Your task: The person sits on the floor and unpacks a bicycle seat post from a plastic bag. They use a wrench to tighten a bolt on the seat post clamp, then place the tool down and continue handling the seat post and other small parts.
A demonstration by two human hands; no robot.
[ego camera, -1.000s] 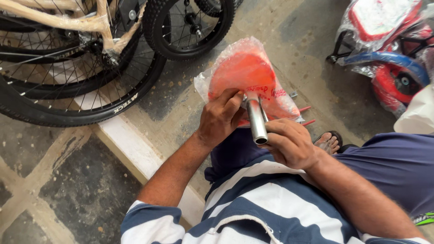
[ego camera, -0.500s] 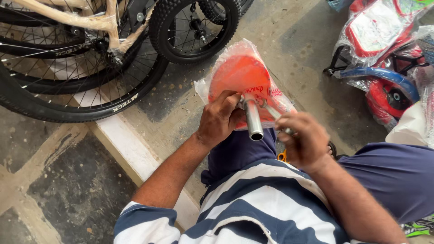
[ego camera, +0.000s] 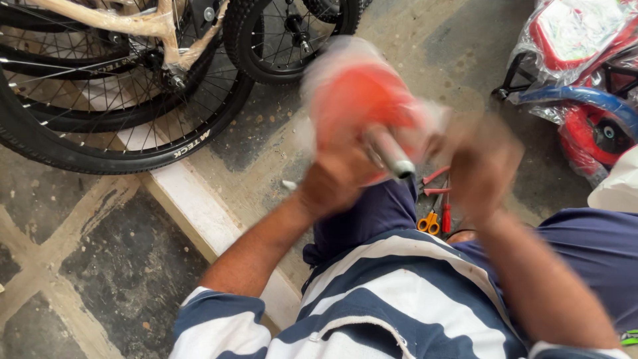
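Right now the orange bicycle saddle, wrapped in clear plastic, sits at the centre of my view, raised above my lap, with its silver seat post pointing back toward me. Everything here is smeared by motion, so I can only read the broad shapes. My left hand is clasped around the underside of the saddle where the post joins it, fingers curled tight. My right hand hovers just right of the post and beside the saddle's edge; it is too blurred for me to say whether it grips the wrapping, pinches something small, or is simply open, so I cannot tell.

I judge the step in hand to be work on the saddle and post held in the lap, either stripping the plastic or seating the post in its clamp. The next move calls for a firm left-hand hold so the saddle does not twist, and a slower, steadier right hand placed on the wrap or the clamp.

Just beyond my knees, on the concrete floor, lie a few small tools: red-handled pliers, a red screwdriver and yellow-handled scissors, all near the right hand. To the far left stand bicycle wheels with black tyres and a paper-wrapped frame. At the far right sits a red and blue children's bicycle under plastic. A pale painted kerb runs diagonally across the floor at my left.
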